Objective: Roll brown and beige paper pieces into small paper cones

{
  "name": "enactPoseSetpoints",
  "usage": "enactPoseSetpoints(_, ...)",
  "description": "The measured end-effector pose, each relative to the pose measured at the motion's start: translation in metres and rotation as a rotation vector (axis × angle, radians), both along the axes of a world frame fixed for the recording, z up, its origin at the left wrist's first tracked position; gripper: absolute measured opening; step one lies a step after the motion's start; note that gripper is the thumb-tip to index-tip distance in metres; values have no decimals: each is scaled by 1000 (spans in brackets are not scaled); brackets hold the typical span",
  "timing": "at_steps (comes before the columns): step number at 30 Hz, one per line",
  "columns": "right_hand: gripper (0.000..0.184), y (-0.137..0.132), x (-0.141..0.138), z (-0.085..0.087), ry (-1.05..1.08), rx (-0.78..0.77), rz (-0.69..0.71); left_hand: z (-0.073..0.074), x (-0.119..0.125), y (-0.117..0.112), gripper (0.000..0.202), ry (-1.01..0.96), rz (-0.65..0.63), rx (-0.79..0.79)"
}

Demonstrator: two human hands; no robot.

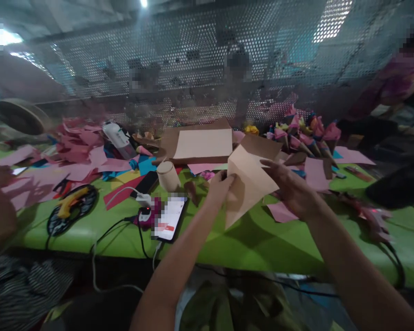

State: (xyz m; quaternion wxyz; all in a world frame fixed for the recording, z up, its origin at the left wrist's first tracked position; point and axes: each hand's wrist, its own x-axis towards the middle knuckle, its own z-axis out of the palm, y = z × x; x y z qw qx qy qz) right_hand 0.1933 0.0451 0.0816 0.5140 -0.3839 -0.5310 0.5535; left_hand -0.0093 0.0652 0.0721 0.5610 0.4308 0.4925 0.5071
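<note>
A sheet of tan paper (pixel 250 177), bent so that one corner points down, is held up over the green table. My left hand (pixel 221 187) pinches its left edge between thumb and fingers. At the paper's right side, my right hand (pixel 293 188) has its fingers stretched out flat against or just over the sheet; exact contact is hard to see. Behind the paper lies a shallow brown box (pixel 165 143) with a pale sheet (pixel 204 143) on it. A cream paper cup (pixel 168 176) stands upside down left of my left hand.
A lit phone (pixel 172 218) and a purple power strip (pixel 148 217) with cables lie on the green table (pixel 214 248). Pink paper (pixel 79 142) is piled left, paper flower cones (pixel 303 135) back right. A glue gun (pixel 372 218) lies right. Another person's hand (pixel 0 207) shows far left.
</note>
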Motion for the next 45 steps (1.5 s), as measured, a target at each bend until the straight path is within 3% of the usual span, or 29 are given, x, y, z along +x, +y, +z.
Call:
enactPoseSetpoints(2,71,3,-6,-12,-62,-9,-29,-6,0,4,8,-22,20,-8)
enactPoseSetpoints(5,61,9,-11,-31,-91,-113,-179,-15,-2,7,10,-70,-5,11)
enactPoseSetpoints(10,48,10,-11,-48,-39,-206,-249,-25,-2,7,33,-229,-137,-33)
enactPoseSetpoints(15,44,3,-10,-47,-14,-195,-260,-29,-2,5,43,-302,-150,-65)
enactPoseSetpoints(26,46,-4,-11,-40,91,-263,-225,-22,-7,-1,32,-356,-231,-179)
enactPoseSetpoints(32,46,-6,-9,-41,64,-286,-164,-22,-6,-1,34,-380,-194,-222)
enactPoseSetpoints(45,45,-11,-11,-38,-10,-280,-112,-21,-6,-2,11,-337,-135,-248)
